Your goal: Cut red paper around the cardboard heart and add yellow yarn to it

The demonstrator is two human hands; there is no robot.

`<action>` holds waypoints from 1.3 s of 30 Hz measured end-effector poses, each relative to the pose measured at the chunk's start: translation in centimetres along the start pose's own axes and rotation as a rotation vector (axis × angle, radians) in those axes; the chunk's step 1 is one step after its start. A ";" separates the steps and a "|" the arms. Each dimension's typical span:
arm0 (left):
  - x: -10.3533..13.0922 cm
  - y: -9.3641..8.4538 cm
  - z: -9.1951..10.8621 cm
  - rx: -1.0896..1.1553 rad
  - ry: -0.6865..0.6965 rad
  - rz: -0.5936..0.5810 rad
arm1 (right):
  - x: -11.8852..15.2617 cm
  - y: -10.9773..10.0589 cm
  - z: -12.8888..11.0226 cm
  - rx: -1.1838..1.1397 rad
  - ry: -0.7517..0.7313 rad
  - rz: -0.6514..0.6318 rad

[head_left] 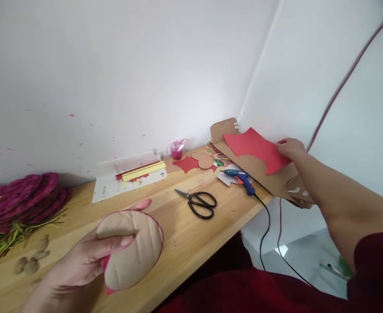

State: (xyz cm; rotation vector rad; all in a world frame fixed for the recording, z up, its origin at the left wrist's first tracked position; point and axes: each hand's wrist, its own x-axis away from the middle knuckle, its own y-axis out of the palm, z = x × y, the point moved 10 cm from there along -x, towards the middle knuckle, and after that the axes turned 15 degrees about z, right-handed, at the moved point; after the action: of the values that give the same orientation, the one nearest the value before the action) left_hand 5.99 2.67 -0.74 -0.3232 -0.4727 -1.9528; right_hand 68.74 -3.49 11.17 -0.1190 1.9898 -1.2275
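Cardboard cutout (139,256) is pinched in my left hand (96,256); my right hand (289,148) grips red paper (259,150) over cardboard (269,180).

Left of the left fingers (113,245), a star-topped magenta stack (24,198) sits near brown lumps (31,265). Beyond them, a pink-stained cup (177,152) stands by the spotted wall (113,82). A reddish cable (351,76) rises right of the right fingers (284,142).
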 end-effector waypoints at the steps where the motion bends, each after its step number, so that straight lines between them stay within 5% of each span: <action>1: 0.0 0.0 0.1 0.012 -0.004 0.019 | 0.1 0.3 0.2 0.014 0.026 -0.016; 6: -0.9 -0.3 0.4 0.171 0.018 0.095 | 1.1 0.4 -1.7 0.002 0.083 -0.049; 12: -2.4 -1.0 1.7 0.357 0.151 0.160 | 5.7 -1.4 -12.2 -0.322 -0.114 -0.010; 15: -2.7 -1.9 2.4 0.427 0.215 0.237 | 10.7 -2.5 -19.2 -0.534 -0.303 -0.113; 17: -2.7 -2.3 2.7 0.460 0.248 0.273 | 15.6 -2.3 -23.6 -0.573 -0.470 -0.317; 20: -2.7 -2.6 3.1 0.489 0.276 0.302 | 23.5 -3.0 -28.1 -0.517 -0.845 -0.514; 25: -2.7 -3.4 3.5 0.565 0.325 0.359 | 29.4 -1.8 -27.5 -0.300 -1.009 -0.627; 39: -2.6 -3.3 3.8 0.650 0.367 0.325 | 29.4 -0.1 -25.6 -0.329 -0.822 -0.613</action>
State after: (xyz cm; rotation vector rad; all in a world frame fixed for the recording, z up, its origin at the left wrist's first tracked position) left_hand 4.09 7.75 0.89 0.3500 -0.7260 -1.4047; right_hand 31.59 1.64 0.57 -1.2584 1.4114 -0.9396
